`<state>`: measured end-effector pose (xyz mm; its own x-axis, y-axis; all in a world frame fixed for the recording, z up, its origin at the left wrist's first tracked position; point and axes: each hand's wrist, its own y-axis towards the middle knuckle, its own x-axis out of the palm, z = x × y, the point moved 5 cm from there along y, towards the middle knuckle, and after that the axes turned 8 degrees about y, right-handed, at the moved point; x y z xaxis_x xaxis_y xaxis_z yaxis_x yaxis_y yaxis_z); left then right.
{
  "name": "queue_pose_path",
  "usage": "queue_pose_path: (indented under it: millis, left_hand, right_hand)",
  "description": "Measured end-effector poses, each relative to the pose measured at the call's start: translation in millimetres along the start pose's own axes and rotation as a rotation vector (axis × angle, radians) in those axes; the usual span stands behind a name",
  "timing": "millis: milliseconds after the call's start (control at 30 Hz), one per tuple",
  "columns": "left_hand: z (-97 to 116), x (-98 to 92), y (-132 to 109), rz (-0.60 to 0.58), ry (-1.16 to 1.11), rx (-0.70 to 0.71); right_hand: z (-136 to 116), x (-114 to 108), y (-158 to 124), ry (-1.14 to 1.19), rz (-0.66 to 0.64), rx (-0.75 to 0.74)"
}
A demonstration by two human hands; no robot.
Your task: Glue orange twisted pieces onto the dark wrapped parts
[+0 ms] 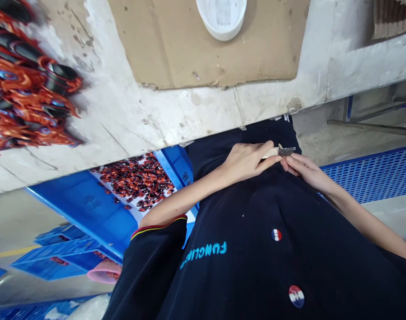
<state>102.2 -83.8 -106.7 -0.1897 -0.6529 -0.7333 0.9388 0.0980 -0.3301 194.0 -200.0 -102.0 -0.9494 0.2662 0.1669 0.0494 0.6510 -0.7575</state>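
Observation:
My left hand (246, 162) is shut on the pale wooden handle of a small knife (271, 153), whose short grey blade (287, 151) points to the right. My right hand (304, 171) lies just beyond it, with curled fingertips at the blade's underside. Whether those fingers pinch something small there is too hard to tell. Both hands rest above the lap of my black garment (249, 213), which has round badges and teal lettering.
A concrete ledge (156, 120) lies ahead, bearing a cardboard sheet (206, 44), a white plastic tub (221, 18) and a heap of orange-and-black moulded parts (29, 89). Left of me stands a blue crate (89, 209) of similar parts; a blue mesh crate (372, 178) stands right.

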Motion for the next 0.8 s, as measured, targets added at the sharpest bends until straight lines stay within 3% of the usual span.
queue_pose_path:
  millis: [333, 567, 800]
  left_hand:
    - [-4.2, -3.3, 2.3, -0.051, -0.363, -0.117]
    - [0.5, 2.0, 4.4, -0.058, -0.179, -0.128]
    - [14.0, 4.9, 5.3, -0.011, 0.158, -0.031]
  right_hand:
    - [-5.4, -1.6, -0.5, -0.131, 0.052, -0.106]
    - [-6.7, -3.0, -5.7, -0.167, 0.098, -0.121]
    - [-10.5, -3.1, -16.1, -0.145, 0.094, -0.085]
